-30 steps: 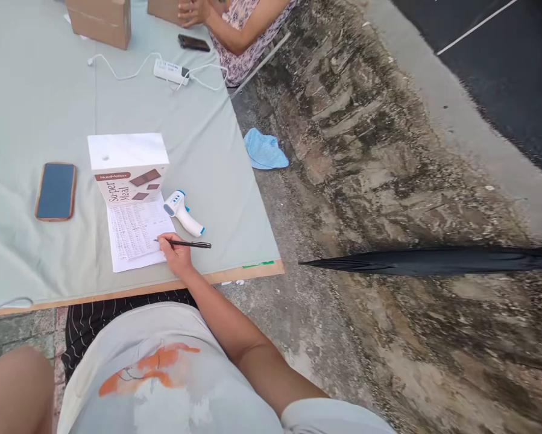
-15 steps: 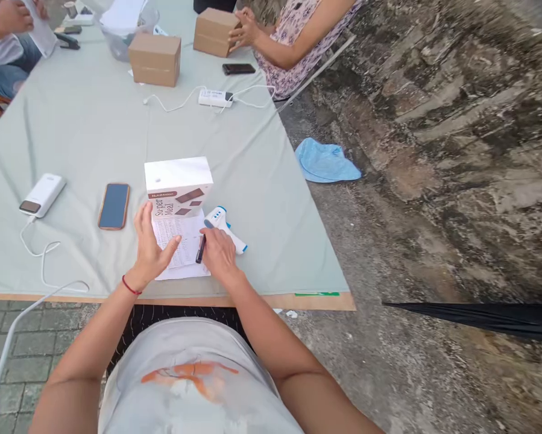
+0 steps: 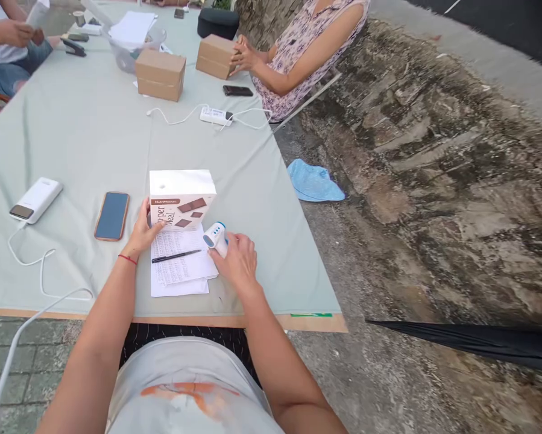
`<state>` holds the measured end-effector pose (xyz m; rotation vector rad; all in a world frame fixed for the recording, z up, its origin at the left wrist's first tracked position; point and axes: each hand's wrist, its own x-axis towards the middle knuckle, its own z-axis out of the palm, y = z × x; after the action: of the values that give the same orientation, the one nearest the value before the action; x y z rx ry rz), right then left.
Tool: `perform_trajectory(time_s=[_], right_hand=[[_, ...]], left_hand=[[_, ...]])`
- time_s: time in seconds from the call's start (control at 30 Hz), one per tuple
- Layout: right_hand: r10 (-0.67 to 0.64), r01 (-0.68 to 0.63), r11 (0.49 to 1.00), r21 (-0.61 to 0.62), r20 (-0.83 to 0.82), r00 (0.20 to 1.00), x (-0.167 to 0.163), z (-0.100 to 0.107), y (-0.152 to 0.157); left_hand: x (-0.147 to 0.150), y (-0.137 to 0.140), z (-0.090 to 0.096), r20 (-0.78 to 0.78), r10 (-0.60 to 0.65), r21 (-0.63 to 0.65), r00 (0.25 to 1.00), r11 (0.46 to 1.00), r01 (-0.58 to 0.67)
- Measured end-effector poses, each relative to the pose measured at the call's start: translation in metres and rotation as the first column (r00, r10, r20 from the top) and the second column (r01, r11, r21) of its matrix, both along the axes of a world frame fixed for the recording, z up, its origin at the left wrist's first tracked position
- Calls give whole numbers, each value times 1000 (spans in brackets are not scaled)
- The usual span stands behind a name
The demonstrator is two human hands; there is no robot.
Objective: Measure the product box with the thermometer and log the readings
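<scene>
A white snack box (image 3: 182,205) with brown print stands on the table, at the far end of some written sheets of paper (image 3: 180,288). My left hand (image 3: 139,235) grips its lower left corner, thumb across the front and fingers along the side. A black pen (image 3: 176,257) lies across the sheets. To their right, my right hand (image 3: 240,262) is closed round the handle of a white and blue infrared thermometer (image 3: 215,235). The handle is mostly hidden by my fingers.
Left of the box lie a smartphone (image 3: 111,216) and a white power bank (image 3: 36,200) with its cable. Farther back stand a cardboard box (image 3: 160,75), a clear tub (image 3: 125,60) and a black phone (image 3: 237,90). A person's hands (image 3: 244,55) hold another carton; a second person sits far left.
My right hand has let go of the pen, now on the papers, and has taken hold of the thermometer. My left hand has moved from beside the snack box onto its corner.
</scene>
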<state>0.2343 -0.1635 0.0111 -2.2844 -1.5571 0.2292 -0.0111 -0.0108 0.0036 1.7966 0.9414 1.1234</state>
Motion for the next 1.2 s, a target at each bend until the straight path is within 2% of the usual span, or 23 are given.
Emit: perform_trajectory(time_s=[0.1, 0.13, 0.2, 0.27, 0.33, 0.43, 0.53, 0.6, 0.8, 1.1, 1.2], right_hand=[[-54, 41, 992, -117, -118, 992, 20, -11, -1], [-63, 43, 993, -111, -184, 981, 22, -13, 0], [-65, 72, 997, 6, -356, 932, 18, -12, 2], [0, 115, 978, 172, -554, 833, 6, -7, 6], [111, 124, 955, 269, -711, 694, -13, 0, 9], [192, 73, 961, 266, -835, 515, -42, 9, 16], [205, 38, 969, 243, -886, 417, -60, 11, 22], [200, 35, 972, 233, -892, 406, -65, 11, 25], [205, 64, 964, 259, -872, 444, -69, 8, 31], [216, 32, 966, 258, -862, 458, -68, 2, 32], [195, 48, 970, 237, -882, 428, -69, 3, 33]], left_hand=[[2, 3, -10, 44, 47, -27, 998, 999, -46], [3, 4, -11, 51, 65, -29, 997, 998, -64], [5, 3, -9, 48, 110, -30, 993, 994, -108], [7, 2, -5, 18, 156, -22, 988, 988, -156], [7, 1, -1, -20, 187, -5, 982, 982, -187], [7, -1, 1, -62, 201, 16, 978, 980, -200], [7, -1, 0, -107, 213, 24, 971, 977, -211], [7, 0, -1, -131, 223, 29, 966, 975, -221], [8, 2, -3, -134, 214, 42, 968, 977, -210], [8, 2, -1, -135, 208, 34, 969, 978, -205], [7, 2, 0, -133, 191, 27, 972, 982, -189]])
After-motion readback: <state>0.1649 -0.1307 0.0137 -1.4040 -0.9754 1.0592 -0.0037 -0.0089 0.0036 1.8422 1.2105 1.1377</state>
